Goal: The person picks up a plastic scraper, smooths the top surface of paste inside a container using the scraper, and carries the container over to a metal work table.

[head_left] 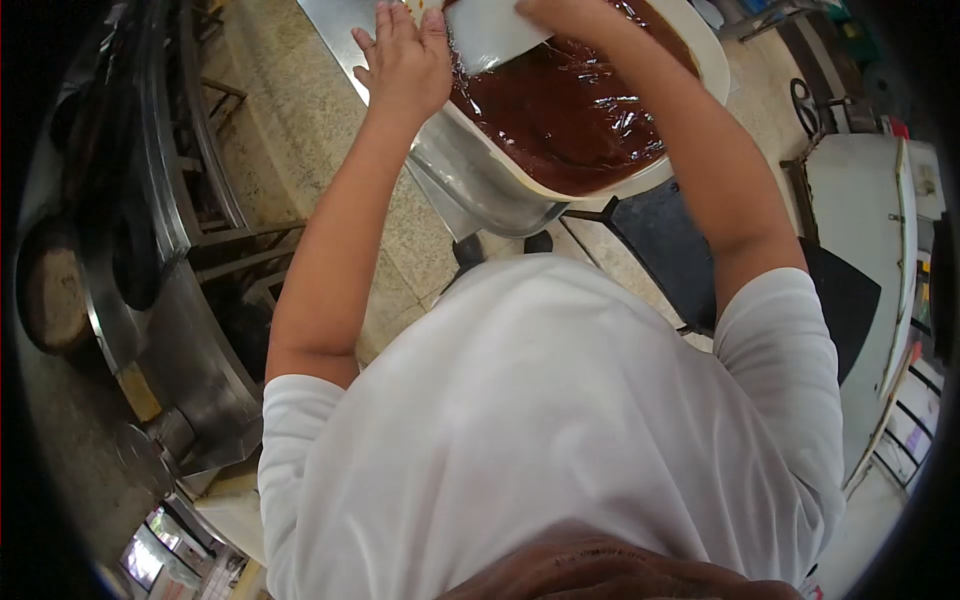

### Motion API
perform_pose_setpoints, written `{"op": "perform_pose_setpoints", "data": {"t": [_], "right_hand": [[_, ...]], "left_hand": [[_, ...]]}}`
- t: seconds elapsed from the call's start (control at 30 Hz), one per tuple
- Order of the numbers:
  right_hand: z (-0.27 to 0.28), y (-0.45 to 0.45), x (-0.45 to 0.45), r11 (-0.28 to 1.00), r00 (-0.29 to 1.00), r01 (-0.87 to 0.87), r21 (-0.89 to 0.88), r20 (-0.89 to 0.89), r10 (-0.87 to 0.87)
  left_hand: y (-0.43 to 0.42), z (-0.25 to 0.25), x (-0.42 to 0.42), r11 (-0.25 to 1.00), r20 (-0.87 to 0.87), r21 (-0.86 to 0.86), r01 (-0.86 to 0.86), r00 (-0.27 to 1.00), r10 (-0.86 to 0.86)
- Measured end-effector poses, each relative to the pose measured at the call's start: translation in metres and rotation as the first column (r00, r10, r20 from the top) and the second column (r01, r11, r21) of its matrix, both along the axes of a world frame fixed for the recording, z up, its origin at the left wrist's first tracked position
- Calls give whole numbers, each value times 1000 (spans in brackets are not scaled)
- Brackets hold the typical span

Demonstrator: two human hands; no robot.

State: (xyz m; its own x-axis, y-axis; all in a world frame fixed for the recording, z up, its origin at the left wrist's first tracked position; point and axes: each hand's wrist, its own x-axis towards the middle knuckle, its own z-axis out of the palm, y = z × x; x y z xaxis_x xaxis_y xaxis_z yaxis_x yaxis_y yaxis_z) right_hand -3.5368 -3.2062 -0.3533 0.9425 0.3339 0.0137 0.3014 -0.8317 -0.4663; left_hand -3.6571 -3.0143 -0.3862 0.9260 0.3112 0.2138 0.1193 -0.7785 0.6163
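A large tub [716,75] with a pale rim holds a glossy dark reddish-brown liquid [560,115]. My left hand [408,58] is at the tub's left rim with its fingers spread and its back turned up. At the top edge of the view, my right hand [560,14] is over the liquid, its fingers closed at the edge of a flat white sheet [495,32], like a scraper. The sheet's lower edge is at the liquid's surface. Its upper part is cut off by the frame.
Metal kitchen fittings [190,330] run along the left, with a round pan [55,290] on them. A dark flat seat or board [655,235] is just below the tub on the right. Farther right stands a pale cabinet [855,200]. Speckled floor [290,130] shows between.
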Motion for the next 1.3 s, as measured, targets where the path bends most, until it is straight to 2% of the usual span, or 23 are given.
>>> {"op": "perform_pose_setpoints", "data": {"t": [0.03, 0.07, 0.1, 0.13, 0.17, 0.23, 0.33, 0.37, 0.4, 0.43, 0.5, 0.57, 0.6, 0.7, 0.77, 0.87, 0.93, 0.97, 1.03, 1.07, 1.13, 1.23, 1.3], "right_hand": [[-2, -17, 18, 985, 996, -37, -170, 78, 51], [-17, -35, 28, 992, 964, 75, -99, 263, -46], [-1, -50, 27, 980, 980, 148, -135, 157, -126], [-13, -78, 40, 989, 981, 146, -37, 137, -140], [-7, -98, 39, 974, 970, 214, -76, 137, -202], [34, -113, -6, 945, 945, 317, 76, 64, -322], [32, -93, -18, 962, 963, 262, -74, 82, -255], [15, -77, -24, 983, 967, 128, 132, 201, -153], [39, -44, -32, 990, 991, 135, 38, 8, -135], [41, -27, -30, 999, 991, 50, -7, 122, -49], [14, -21, 2, 997, 988, 63, 40, 142, -68], [16, -34, 7, 977, 972, 215, -3, 94, -214], [-15, -66, 40, 977, 965, 211, 6, 160, -209], [18, -111, 8, 869, 883, 469, -158, 69, -464], [29, -135, -18, 911, 904, 409, -56, 159, -397], [60, -95, -49, 878, 882, 465, -117, 150, -447], [8, -83, -13, 971, 951, 239, -4, 203, -233], [9, -56, -15, 973, 960, 224, 58, 160, -231], [-20, -27, 18, 994, 942, 105, -11, 322, -96], [-23, -32, 23, 995, 943, 104, 2, 316, -99], [-18, -48, 33, 928, 918, 366, 67, 135, -372], [-22, -118, 44, 930, 891, 366, -21, 296, -344], [-3, -137, 7, 895, 869, 446, -1, 242, -432]], "left_hand": [[-2, 0, -1, 998, -81, 60, -11, 997, 16], [-4, 2, -2, 992, -158, 121, -19, 987, 38], [-5, 5, -5, 993, -158, 115, -14, 987, 33], [-6, 11, -8, 997, -150, 70, -18, 988, 29], [-7, 13, -10, 999, -142, 26, -21, 990, 25], [-11, 13, -9, 999, -117, 23, -22, 993, 25], [-12, 15, -8, 998, -76, 54, -10, 997, 14], [-14, 16, -10, 996, -60, 88, 11, 998, -6], [-15, 22, -13, 996, -63, 89, 15, 998, -9], [-15, 29, -16, 995, -76, 97, 40, 997, -32], [-14, 29, -15, 991, -95, 108, 73, 993, -63], [-13, 22, -10, 990, -78, 118, 77, 995, -68], [-12, 19, -10, 990, -80, 112, 90, 993, -81], [-7, 18, -11, 982, -39, 142, 126, 992, -122], [-8, 25, -12, 972, -59, 190, 136, 990, -127], [-10, 28, -10, 948, -103, 262, 181, 982, -159], [-3, 18, -1, 931, -99, 311, 192, 981, -169], [1, 15, 2, 917, -101, 351, 190, 981, -165], [2, 15, 0, 937, -96, 294, 190, 981, -169], [2, 15, -1, 939, -86, 287, 188, 982, -171], [1, 17, 0, 938, -74, 289, 190, 982, -176], [1, 17, 0, 934, -109, 295, 203, 978, -178], [-1, 19, -2, 925, -75, 316, 209, 978, -195]]}}
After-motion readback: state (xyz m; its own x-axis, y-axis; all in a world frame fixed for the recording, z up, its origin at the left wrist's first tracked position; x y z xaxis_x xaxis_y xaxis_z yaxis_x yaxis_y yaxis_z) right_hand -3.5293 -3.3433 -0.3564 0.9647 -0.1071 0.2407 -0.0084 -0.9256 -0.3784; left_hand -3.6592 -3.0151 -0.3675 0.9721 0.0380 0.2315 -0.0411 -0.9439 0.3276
